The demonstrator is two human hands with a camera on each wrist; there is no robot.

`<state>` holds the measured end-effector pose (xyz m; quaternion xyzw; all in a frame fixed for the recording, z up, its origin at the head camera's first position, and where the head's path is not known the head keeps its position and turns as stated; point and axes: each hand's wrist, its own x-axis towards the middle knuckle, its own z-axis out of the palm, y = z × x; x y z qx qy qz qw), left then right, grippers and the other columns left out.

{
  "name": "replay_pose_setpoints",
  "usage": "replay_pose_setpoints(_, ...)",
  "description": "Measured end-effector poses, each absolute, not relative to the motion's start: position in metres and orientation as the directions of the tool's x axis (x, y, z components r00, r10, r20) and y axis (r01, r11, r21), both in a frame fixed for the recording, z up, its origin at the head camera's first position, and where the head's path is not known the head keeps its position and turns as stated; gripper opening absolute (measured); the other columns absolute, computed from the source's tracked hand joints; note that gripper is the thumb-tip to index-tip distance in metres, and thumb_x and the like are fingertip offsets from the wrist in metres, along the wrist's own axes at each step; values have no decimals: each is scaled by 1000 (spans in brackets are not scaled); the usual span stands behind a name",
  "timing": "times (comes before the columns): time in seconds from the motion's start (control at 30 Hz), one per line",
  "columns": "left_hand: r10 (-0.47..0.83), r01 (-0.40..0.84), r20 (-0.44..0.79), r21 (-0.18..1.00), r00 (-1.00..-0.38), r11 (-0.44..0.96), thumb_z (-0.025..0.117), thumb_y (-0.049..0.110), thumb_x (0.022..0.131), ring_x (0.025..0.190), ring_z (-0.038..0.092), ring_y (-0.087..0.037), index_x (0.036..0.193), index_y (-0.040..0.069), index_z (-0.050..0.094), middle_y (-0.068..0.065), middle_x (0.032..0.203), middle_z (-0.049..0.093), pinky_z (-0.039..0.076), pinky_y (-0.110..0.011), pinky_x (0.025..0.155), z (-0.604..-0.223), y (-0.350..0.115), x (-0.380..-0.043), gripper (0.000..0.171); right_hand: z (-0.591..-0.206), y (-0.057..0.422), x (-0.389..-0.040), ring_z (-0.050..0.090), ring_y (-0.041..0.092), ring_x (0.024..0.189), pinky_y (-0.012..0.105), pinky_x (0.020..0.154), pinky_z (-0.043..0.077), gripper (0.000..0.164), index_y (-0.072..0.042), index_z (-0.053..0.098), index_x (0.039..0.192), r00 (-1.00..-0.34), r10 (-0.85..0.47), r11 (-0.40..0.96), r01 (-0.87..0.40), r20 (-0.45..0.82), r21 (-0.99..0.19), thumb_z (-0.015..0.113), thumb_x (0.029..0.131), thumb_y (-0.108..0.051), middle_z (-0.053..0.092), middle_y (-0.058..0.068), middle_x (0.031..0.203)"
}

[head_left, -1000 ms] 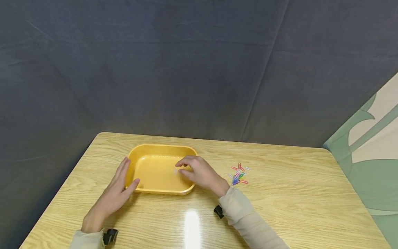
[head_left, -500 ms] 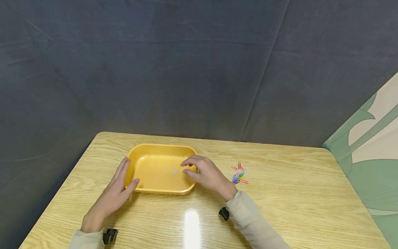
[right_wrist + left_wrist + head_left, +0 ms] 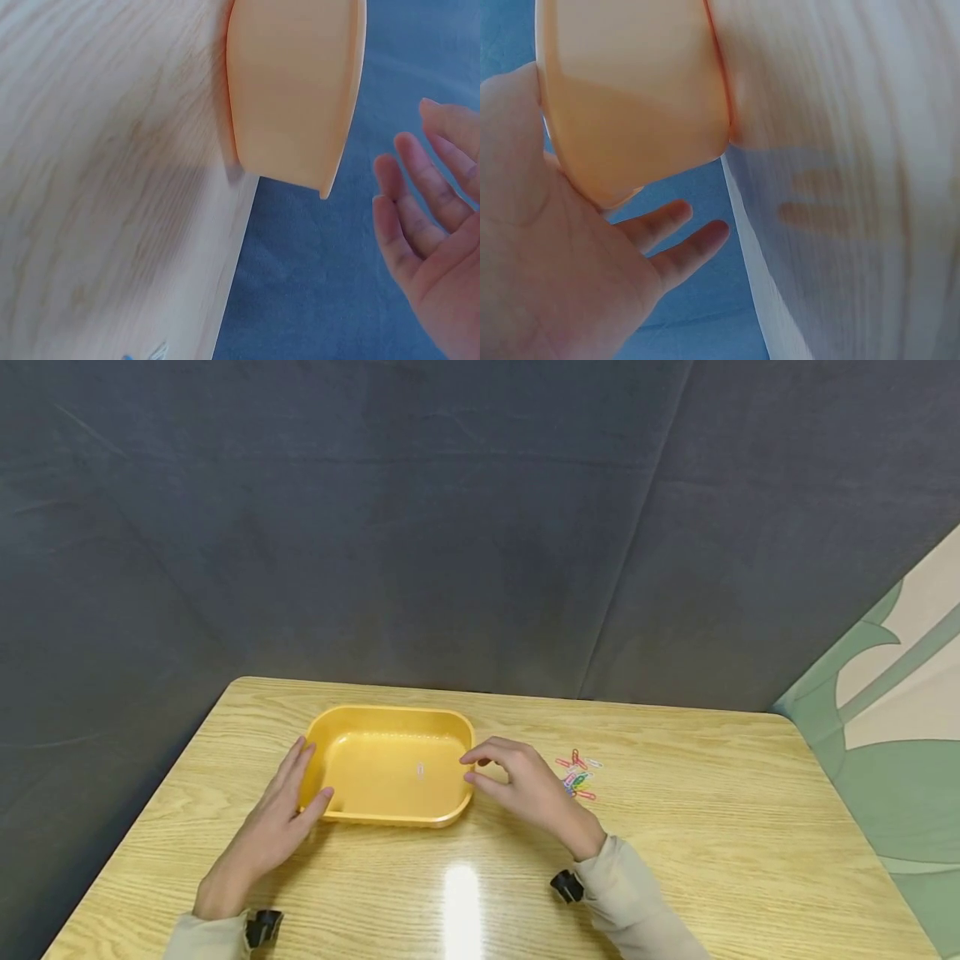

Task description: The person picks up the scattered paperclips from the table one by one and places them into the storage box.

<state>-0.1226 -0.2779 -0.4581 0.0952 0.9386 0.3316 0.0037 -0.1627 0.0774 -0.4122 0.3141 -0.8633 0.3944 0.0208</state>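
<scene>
A yellow plastic tray (image 3: 390, 817) stands on the table, with one pale paper clip (image 3: 420, 769) lying on its floor. My left hand (image 3: 272, 820) rests against the tray's left end, its fingers straight along the outside and the thumb at the front rim. In the left wrist view, the palm (image 3: 562, 277) lies by the tray's corner and two fingertips extend past it. My right hand (image 3: 528, 785) hovers at the tray's right rim, fingers loosely bent and nothing between them. The right wrist view shows those fingers (image 3: 435, 187) apart from the tray wall (image 3: 292, 90).
Right of the tray, a loose pile of coloured paper clips (image 3: 577, 781) lies on the wooden table (image 3: 712, 827), partly behind the right hand. A dark cloth partition (image 3: 450, 527) rises at the table's back edge. Black straps with small devices (image 3: 264, 928) sit at the wrists.
My right hand has drawn back rightward from over the tray to its right rim, uncovering the paper clip inside. The left hand keeps its place at the tray's left end.
</scene>
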Motion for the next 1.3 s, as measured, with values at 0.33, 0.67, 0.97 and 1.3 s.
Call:
replay_pose_setpoints(0.33, 187, 196, 81, 614, -979, 764, 48, 38, 105, 150, 12, -48, 159, 3, 14, -19, 167, 6, 20, -72, 110, -457, -277, -122, 73, -413, 92, -157, 67, 19, 99, 34, 87, 55, 17, -15, 73, 109, -820, -484, 504, -547, 306, -668, 71, 92, -17, 73, -2, 107)
replay_pose_setpoints(0.67, 203, 216, 92, 621, -975, 754, 47, 35, 106, 148, 13, -50, 159, 4, 17, -18, 167, 6, 20, -73, 109, -458, -276, -123, 68, -415, 108, -152, 67, 16, 99, 38, 86, 56, 17, -18, 73, 109, -846, -423, 542, -524, 325, -657, 72, 91, -19, 73, -1, 108)
replay_pose_setpoints(0.97, 202, 208, 82, 617, -976, 759, 51, 35, 104, 141, 26, -54, 158, 3, 18, -22, 163, 7, 36, -72, 99, -455, -274, -120, 71, -416, 113, -149, 67, 16, 98, 42, 85, 55, 16, -18, 74, 108, -856, -410, 553, -508, 315, -661, 72, 91, -19, 74, -2, 106)
replay_pose_setpoints(1.3, 211, 194, 57, 669, -976, 717, 54, 37, 102, 148, 11, -52, 159, 4, 13, -21, 165, -4, 25, -74, 106, -459, -277, -122, 78, -415, 119, -149, 68, 14, 99, 42, 84, 53, 16, -19, 74, 108, -862, -392, 577, -502, 321, -644, 72, 92, -21, 73, -7, 108)
